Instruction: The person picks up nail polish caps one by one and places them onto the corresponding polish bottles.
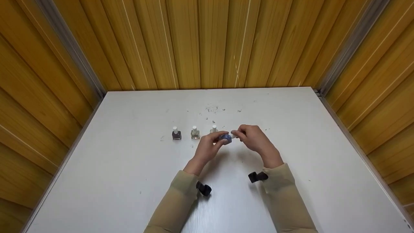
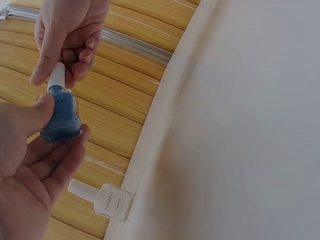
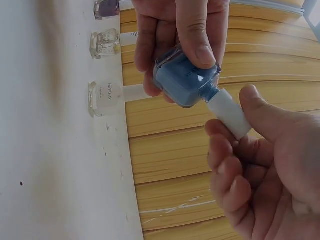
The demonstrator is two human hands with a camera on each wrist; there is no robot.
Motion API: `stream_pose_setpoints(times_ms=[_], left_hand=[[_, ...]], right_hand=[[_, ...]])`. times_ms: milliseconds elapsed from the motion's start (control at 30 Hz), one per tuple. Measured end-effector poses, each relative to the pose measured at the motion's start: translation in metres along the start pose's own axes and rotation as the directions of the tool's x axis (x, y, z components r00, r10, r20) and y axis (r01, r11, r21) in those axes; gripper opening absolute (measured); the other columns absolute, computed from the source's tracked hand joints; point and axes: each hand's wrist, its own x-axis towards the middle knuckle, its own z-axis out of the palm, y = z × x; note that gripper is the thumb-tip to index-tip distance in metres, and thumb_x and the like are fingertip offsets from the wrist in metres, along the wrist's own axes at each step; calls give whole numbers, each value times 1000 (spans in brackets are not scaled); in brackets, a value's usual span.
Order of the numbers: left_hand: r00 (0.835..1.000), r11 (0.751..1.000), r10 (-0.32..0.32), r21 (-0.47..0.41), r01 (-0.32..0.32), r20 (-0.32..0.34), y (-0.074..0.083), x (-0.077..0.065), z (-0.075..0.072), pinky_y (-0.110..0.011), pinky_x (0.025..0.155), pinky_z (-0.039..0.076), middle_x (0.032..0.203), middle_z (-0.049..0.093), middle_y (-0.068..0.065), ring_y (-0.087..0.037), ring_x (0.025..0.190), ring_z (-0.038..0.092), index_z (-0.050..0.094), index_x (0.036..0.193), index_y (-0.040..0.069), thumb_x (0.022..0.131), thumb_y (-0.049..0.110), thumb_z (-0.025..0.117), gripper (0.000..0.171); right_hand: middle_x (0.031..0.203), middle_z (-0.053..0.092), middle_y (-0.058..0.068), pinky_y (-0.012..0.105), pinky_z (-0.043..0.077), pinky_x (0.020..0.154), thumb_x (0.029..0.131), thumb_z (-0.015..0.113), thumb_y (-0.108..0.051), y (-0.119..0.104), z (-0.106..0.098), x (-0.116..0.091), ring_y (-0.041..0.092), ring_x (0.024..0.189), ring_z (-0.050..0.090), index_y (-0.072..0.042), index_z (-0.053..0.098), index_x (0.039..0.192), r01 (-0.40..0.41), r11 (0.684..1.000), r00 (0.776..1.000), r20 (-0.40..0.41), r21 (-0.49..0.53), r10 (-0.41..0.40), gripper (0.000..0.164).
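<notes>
My left hand grips a blue nail polish bottle by its glass body, thumb on one face and fingers on the other. The bottle is tilted above the table, its neck toward my right hand. Between right thumb and fingers I pinch its white cap, which sits at the threaded neck; some blue thread shows below the cap in the right wrist view. Just behind my left hand stands a clear, whitish nail polish bottle with a white cap, partly covered by that hand in the head view.
Left of the hands, a clear bottle and a dark purple bottle stand upright in a row on the white table. Small dark marks dot the surface behind them. Wood-patterned walls enclose the back and sides.
</notes>
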Motion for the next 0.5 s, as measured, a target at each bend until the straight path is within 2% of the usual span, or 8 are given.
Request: stream_pose_setpoints(times_ms=[100,167,267,333,400,433,500], left_hand=[[1000,1000,10,3,-10,-1,0,0,1,-32,89,61,120,75,-13,-22,103,73,71,129,8,98,17,69,32],[1000,1000,13,-3,-13,3,0,0,1,-32,89,61,119,76,-13,-22,103,73,71,128,8,98,17,69,32],[1000,999,5,-33,-5,11,0,0,2,-31,91,61,119,76,-12,-21,104,73,71,128,9,98,18,69,31],[1000,998,-4,-59,5,10,0,0,2,-32,91,61,119,76,-12,-22,104,74,71,128,9,99,18,68,31],[1000,997,-15,-82,16,5,-1,0,2,-33,92,61,118,76,-13,-23,105,74,71,128,8,99,18,68,31],[1000,996,-20,-88,20,1,-1,0,2,-34,92,61,119,76,-13,-24,105,74,71,128,8,99,18,68,31],[1000,995,-24,-93,23,-5,-1,0,2,-34,91,61,119,75,-14,-25,105,74,71,128,7,99,18,68,31]], right_hand=[[69,54,0,29,37,61,106,53,-45,0,2,1,15,64,44,-9,62,75,-31,999,1000,-2,-35,31,48],[67,53,-1,29,37,61,106,51,-51,0,3,1,15,63,44,-10,62,73,-42,999,999,-12,-26,41,53],[76,61,2,29,40,63,104,53,-53,3,-1,0,17,69,51,-11,68,87,-28,998,999,-25,49,30,48],[93,71,6,31,47,69,103,61,-46,5,-6,-3,19,80,60,-12,71,106,12,993,1000,-29,114,-9,36],[110,73,10,36,53,77,100,68,-34,6,-10,-5,24,93,66,-13,69,122,69,984,998,-23,164,-66,30],[115,73,11,38,55,81,99,71,-28,6,-12,-6,26,98,68,-13,69,126,97,979,995,-20,179,-95,31],[116,74,12,40,57,83,96,73,-18,7,-15,-7,28,100,69,-12,72,125,134,973,991,-15,187,-134,30]])
